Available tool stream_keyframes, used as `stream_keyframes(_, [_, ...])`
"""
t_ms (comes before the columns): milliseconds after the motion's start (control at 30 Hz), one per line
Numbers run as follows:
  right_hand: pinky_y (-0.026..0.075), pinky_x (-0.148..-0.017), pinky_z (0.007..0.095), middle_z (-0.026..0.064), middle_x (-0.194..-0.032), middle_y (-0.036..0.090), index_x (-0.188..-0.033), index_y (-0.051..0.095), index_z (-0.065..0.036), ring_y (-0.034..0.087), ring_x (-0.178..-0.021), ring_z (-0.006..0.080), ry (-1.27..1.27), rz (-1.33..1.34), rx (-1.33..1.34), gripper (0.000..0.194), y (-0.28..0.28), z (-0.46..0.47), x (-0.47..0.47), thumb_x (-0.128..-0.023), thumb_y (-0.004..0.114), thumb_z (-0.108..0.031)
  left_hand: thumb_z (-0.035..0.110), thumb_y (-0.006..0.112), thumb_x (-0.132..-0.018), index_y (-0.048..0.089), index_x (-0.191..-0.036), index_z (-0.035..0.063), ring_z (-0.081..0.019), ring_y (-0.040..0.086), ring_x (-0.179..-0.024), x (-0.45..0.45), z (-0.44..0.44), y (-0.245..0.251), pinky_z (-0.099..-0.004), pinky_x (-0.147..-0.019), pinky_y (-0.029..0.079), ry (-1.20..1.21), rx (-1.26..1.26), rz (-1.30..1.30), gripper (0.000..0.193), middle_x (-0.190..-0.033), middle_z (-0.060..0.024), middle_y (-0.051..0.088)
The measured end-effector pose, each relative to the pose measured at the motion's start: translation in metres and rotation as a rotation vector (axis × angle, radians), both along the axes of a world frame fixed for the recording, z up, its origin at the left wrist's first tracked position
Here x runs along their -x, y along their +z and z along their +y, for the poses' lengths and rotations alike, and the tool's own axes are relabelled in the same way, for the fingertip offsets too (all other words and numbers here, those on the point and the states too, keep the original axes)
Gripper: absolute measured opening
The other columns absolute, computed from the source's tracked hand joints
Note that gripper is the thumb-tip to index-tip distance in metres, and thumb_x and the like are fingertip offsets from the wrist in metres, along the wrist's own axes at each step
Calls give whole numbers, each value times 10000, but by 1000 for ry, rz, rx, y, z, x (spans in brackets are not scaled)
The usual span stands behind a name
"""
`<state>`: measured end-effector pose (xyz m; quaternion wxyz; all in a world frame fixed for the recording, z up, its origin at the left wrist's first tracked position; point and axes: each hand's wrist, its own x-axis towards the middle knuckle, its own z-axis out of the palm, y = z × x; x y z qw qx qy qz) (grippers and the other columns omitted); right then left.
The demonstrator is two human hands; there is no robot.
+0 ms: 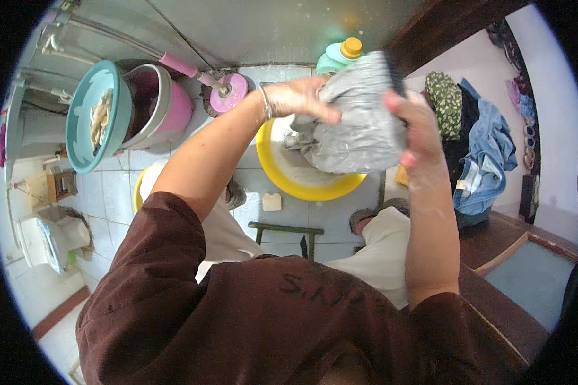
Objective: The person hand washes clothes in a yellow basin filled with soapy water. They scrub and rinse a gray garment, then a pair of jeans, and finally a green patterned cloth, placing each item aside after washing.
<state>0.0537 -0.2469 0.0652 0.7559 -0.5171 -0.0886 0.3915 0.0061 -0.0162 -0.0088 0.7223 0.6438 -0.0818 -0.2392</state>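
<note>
A wet grey garment (359, 120) with a dark band along one edge is stretched between my hands, partly blurred. My left hand (301, 100), wearing a silver bangle at the wrist, grips its left side. On the other side, my right hand (416, 125) has the cloth between thumb and fingers near the dark edge. Directly below is a yellow-rimmed basin (289, 185) with whitish contents, and part of the cloth hangs over it. Suds or water wet both hands. The garment hides much of the basin's right side.
A teal basin (77, 139) with cloth inside rests by a pink bucket (176, 106). Behind stand a pink mop head (229, 94) and a detergent bottle (337, 55). Clothes (486, 149) are heaped at right. A soap bar (271, 202) lies near a green stool frame (285, 228).
</note>
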Motion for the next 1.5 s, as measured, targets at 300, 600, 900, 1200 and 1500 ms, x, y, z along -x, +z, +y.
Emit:
stream_keyframes(300, [484, -961, 363, 120, -1162, 647, -1225, 561, 37, 638, -1046, 233, -99, 33, -128, 371, -5, -62, -32, -917, 585, -166, 73, 749, -793, 621, -1178, -39, -155, 646, -978, 32, 31, 25, -298, -872, 517, 275, 248, 85, 422, -1082, -79, 688])
stream_keyframes(600, [499, -897, 332, 108, -1085, 657, -1193, 563, 55, 637, -972, 194, -76, -58, 86, 402, -21, -46, -15, -832, 715, -36, 312, 621, -963, 540, -1268, -44, -182, 640, -1040, 41, 4, 52, -344, -937, 523, 340, 347, 137, 476, -1180, -109, 646])
stream_keyframes(900, [523, -920, 375, 143, -1153, 652, -1215, 559, 44, 653, -1029, 233, -163, -108, -135, 310, -1, -65, -33, -980, 555, -158, 167, 878, -660, 660, -1039, -51, -128, 620, -849, 42, 39, 66, -284, -772, 506, -121, -678, -47, 488, -917, -49, 702])
stream_keyframes(1200, [502, -931, 376, 136, -1159, 646, -1216, 559, 44, 635, -1037, 242, -206, -198, 3, 312, 5, -84, -46, -967, 572, -142, 134, 852, -726, 667, -1019, -75, -120, 629, -818, 45, 67, 48, -268, -759, 516, 59, -121, 63, 405, -917, -53, 706])
stream_keyframes(1500, [511, -916, 388, 134, -1147, 653, -1207, 568, 32, 641, -1025, 245, -206, -158, 30, 309, 6, -81, -49, -965, 583, -159, 173, 806, -792, 672, -1025, -57, -161, 664, -866, 44, 61, 50, -279, -819, 523, 271, 142, 172, 355, -950, -86, 715])
